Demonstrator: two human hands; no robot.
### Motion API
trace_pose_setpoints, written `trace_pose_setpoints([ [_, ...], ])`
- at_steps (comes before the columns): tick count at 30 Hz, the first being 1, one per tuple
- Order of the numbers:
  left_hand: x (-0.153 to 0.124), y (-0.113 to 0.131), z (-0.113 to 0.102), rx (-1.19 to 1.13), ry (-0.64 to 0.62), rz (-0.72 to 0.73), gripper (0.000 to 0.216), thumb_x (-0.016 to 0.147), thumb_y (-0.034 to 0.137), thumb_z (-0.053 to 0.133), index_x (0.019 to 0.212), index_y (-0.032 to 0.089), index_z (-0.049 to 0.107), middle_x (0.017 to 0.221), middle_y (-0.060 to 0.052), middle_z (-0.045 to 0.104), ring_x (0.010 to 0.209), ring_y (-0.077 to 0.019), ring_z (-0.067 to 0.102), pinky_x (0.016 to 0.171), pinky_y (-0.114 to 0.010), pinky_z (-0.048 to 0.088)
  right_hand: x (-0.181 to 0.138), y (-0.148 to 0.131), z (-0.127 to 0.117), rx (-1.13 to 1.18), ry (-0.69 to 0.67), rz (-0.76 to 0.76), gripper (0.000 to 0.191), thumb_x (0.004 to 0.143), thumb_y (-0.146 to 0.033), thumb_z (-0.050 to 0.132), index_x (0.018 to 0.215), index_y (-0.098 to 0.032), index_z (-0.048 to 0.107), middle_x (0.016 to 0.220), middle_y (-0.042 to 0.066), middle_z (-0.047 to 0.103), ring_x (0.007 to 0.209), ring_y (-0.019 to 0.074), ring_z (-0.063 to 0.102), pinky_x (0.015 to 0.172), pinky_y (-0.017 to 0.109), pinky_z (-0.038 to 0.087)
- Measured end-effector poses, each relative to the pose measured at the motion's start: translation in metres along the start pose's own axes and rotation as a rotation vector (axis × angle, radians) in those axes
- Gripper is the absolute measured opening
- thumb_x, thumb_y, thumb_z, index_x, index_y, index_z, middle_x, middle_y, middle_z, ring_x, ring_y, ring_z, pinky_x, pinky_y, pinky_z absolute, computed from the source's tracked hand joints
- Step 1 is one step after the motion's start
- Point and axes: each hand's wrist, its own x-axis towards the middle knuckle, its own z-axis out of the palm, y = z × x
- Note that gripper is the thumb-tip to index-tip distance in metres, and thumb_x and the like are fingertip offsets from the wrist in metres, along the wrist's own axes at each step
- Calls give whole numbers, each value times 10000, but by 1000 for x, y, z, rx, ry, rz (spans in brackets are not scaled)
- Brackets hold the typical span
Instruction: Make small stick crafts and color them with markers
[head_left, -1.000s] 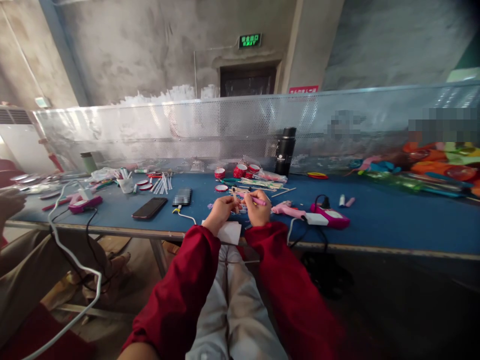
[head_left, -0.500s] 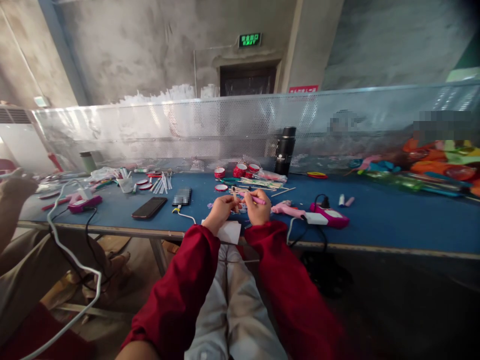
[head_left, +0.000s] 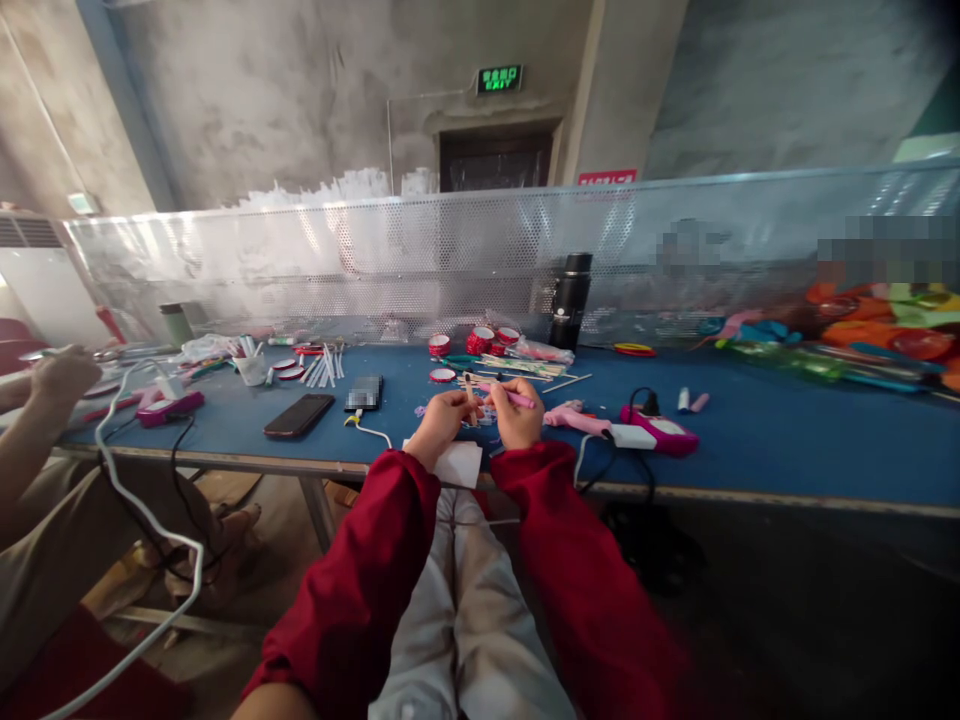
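My left hand [head_left: 445,420] pinches a thin tan stick [head_left: 471,388] with a dark tip, held roughly upright over the table. A pink pen [head_left: 521,399] lies in my right hand [head_left: 517,422], gripped like a writing tool, its front end pointing left at the stick. The two hands are close together; whether the pen touches the stick I cannot tell. White paper [head_left: 459,464] lies at the table edge below my left wrist. Small purple scraps [head_left: 420,411] are scattered around my fingers, and a pink glue gun [head_left: 577,419] rests right of my right hand.
On the blue table [head_left: 780,430] are a phone [head_left: 299,415], a black thermos [head_left: 571,300], red tape rolls [head_left: 481,340], loose sticks [head_left: 536,368] and a purple power strip [head_left: 670,437]. A white cable [head_left: 196,570] hangs at left, near a co-worker's hand [head_left: 66,375].
My hands stay almost in place; the pen in my right hand has shifted very slightly. At far left, the co-worker's hand has moved right, further into view.
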Motion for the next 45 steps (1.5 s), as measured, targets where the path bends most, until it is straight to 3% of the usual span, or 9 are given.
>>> trace_pose_setpoints([
  [10, -2, 3, 1, 7, -27, 26, 410, 647, 455, 916, 575, 159, 640, 564, -15, 615, 569, -116, 521, 553, -230, 365, -3, -8, 0, 26, -91, -4, 227, 839, -443, 668, 716, -263, 603, 641, -1, 735, 583, 195, 685, 600, 307, 543],
  [18, -3, 3, 1, -25, 7, -2, 237, 721, 297, 876, 648, 155, 702, 610, -23, 654, 581, -121, 549, 606, -246, 419, 0, 3, 0, 11, 19, 0, 224, 836, -454, 665, 731, -273, 585, 646, -3, 734, 590, 204, 696, 632, 326, 570],
  [26, -1, 1, 0, -19, -11, 12, 317, 709, 343, 887, 595, 154, 659, 586, -21, 630, 587, -124, 547, 602, -245, 409, -2, -5, 1, 23, -80, 3, 258, 836, -477, 673, 715, -265, 591, 647, 5, 741, 585, 200, 689, 602, 314, 557],
  [32, 0, -1, -1, -38, -10, 11, 236, 689, 325, 876, 666, 154, 715, 613, -31, 668, 586, -126, 562, 563, -229, 385, 0, -1, 1, 23, 17, 13, 255, 829, -485, 665, 721, -270, 582, 637, 2, 731, 580, 202, 690, 611, 324, 569],
  [38, 1, -2, -1, -11, -15, 31, 272, 680, 341, 880, 616, 156, 692, 584, -23, 642, 585, -127, 537, 574, -237, 382, -2, -2, 2, 20, -59, -10, 245, 835, -467, 664, 713, -268, 591, 637, -1, 732, 572, 198, 684, 593, 316, 556],
  [43, 2, -2, -1, -48, -5, 10, 169, 717, 258, 842, 682, 147, 720, 625, -27, 664, 595, -130, 565, 637, -258, 428, 2, 7, 1, -13, 96, -10, 217, 833, -445, 664, 725, -271, 590, 630, -7, 716, 595, 200, 680, 626, 321, 553],
  [45, 2, -2, -1, -43, -8, 5, 171, 729, 247, 834, 671, 147, 709, 629, -26, 664, 593, -126, 564, 647, -259, 432, 3, 8, 1, 13, 73, -3, 230, 840, -457, 668, 729, -272, 588, 633, -10, 718, 599, 199, 683, 635, 322, 559],
])
